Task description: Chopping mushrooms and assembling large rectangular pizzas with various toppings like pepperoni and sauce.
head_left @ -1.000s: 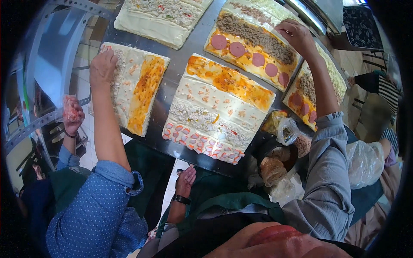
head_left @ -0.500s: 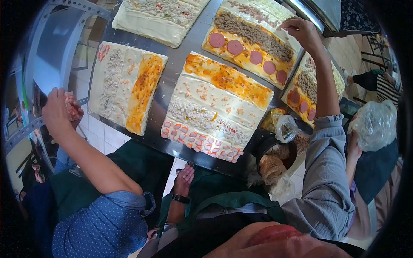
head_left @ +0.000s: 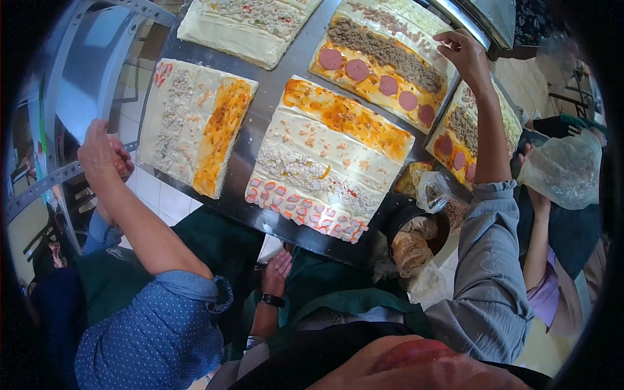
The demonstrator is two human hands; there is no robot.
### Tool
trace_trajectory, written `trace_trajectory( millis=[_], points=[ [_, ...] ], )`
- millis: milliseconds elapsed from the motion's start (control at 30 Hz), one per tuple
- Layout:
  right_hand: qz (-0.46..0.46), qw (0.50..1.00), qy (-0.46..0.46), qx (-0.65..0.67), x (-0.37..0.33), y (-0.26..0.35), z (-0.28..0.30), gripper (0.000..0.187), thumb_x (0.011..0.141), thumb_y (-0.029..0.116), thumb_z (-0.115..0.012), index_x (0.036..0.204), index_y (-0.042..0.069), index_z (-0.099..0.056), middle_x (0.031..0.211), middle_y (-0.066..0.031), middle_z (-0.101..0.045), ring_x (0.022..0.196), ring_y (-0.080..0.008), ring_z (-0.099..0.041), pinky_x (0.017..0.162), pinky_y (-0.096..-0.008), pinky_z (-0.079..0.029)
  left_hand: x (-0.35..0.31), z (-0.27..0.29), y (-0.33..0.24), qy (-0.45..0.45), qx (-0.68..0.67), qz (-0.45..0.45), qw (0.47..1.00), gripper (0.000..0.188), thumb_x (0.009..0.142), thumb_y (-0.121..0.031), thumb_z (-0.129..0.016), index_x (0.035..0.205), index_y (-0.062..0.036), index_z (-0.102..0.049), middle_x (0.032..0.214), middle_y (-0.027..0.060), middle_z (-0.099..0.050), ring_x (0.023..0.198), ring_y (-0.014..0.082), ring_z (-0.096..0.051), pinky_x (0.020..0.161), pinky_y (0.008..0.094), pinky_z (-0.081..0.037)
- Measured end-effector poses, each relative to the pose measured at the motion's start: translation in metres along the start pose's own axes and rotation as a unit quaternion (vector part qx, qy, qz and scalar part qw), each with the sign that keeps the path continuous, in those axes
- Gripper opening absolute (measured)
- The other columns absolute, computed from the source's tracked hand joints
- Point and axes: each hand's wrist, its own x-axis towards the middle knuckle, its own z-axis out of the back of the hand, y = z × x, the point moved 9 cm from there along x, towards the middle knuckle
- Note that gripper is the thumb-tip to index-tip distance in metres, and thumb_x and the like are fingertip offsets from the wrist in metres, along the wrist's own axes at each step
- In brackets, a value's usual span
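here's your right hand (head_left: 465, 58) above the right end of the dough sheet (head_left: 372, 103) at the table's far right, fingers bent into a narrow pinch; can't tell if crumbs sit between them. loosen that pinch too soon and bits could land on the minced-meat strip (head_left: 383, 54) instead of the pinkish shreds (head_left: 394, 30). watch that forearm too: it crosses near the smaller dough sheet (head_left: 467, 123), and a dip could smear its toppings. your left hand (head_left: 276, 276) is low, by the near edge of the table (head_left: 269, 94); its grip, can't tell. and the clear plastic bag (head_left: 434, 193) crowds that right corner, so a sleeve (head_left: 491, 260) could snag it.
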Motion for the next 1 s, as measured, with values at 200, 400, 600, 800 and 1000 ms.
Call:
trace_trajectory(
  millis=[200, 400, 600, 800, 1000],
  points=[
    [-0.088, 0.979, 0.017, 0.185, -0.004, -0.035, -0.017, 0.022, 0.083, 0.007, -0.069, 0.105, 0.007, -0.074, 0.089, -0.0054, -0.071, 0.072, -0.0114, -0.064, 0.067, -0.0286, -0.052, -0.003, 0.007, 0.011, -0.024, 0.003, -0.005, 1.0, 0.047, 0.099, -0.033, -0.05, 0.134, -0.0014, -0.051, 0.133, 0.0133, -0.057, 0.125, 0.0242, -0.054, 0.107, 0.0364, -0.041],
    [-0.113, 0.951, 0.008, 0.288, -0.009, -0.057, -0.008, 0.033, 0.087, 0.018, -0.067, 0.119, 0.009, -0.068, 0.11, -0.0023, -0.068, 0.093, -0.0106, -0.061, 0.078, -0.0281, -0.049, -0.02, 0.019, 0.02, -0.002, -0.006, -0.04, 0.999, 0.047, 0.099, -0.035, -0.049, 0.132, -0.0011, -0.053, 0.132, 0.0126, -0.058, 0.124, 0.0233, -0.055, 0.107, 0.0349, -0.041],
    [-0.177, 0.64, -0.052, 0.746, -0.057, -0.007, 0.022, 0.045, 0.097, 0.012, -0.055, 0.137, -0.006, -0.045, 0.14, -0.0121, -0.047, 0.126, -0.0197, -0.047, 0.109, -0.0322, -0.037, -0.041, 0.065, 0.024, 0.016, -0.037, -0.088, 0.995, 0.037, 0.099, -0.03, -0.055, 0.125, -0.0033, -0.055, 0.129, 0.0118, -0.059, 0.12, 0.0233, -0.057, 0.104, 0.0366, -0.046],
    [-0.15, 0.783, 0.365, 0.48, -0.248, 0.248, -0.031, 0.017, 0.096, 0.013, -0.053, 0.096, -0.001, -0.062, 0.082, -0.0065, -0.063, 0.068, -0.0125, -0.058, 0.058, -0.0269, -0.049, -0.084, 0.163, 0.064, -0.013, -0.121, -0.156, 0.98, 0.024, 0.097, -0.028, -0.058, 0.109, -0.0072, -0.062, 0.108, 0.0074, -0.067, 0.104, 0.0189, -0.064, 0.09, 0.0325, -0.052],
    [-0.021, 0.589, 0.715, 0.375, -0.473, 0.52, -0.115, 0.031, 0.097, 0.016, -0.059, 0.124, 0.001, -0.062, 0.102, -0.0089, -0.07, 0.086, -0.0132, -0.066, 0.077, -0.0259, -0.054, -0.127, 0.3, 0.132, -0.075, -0.283, -0.251, 0.923, 0.022, 0.095, -0.028, -0.057, 0.093, -0.0067, -0.062, 0.097, 0.0074, -0.069, 0.088, 0.017, -0.067, 0.076, 0.0289, -0.052]
  ],
)
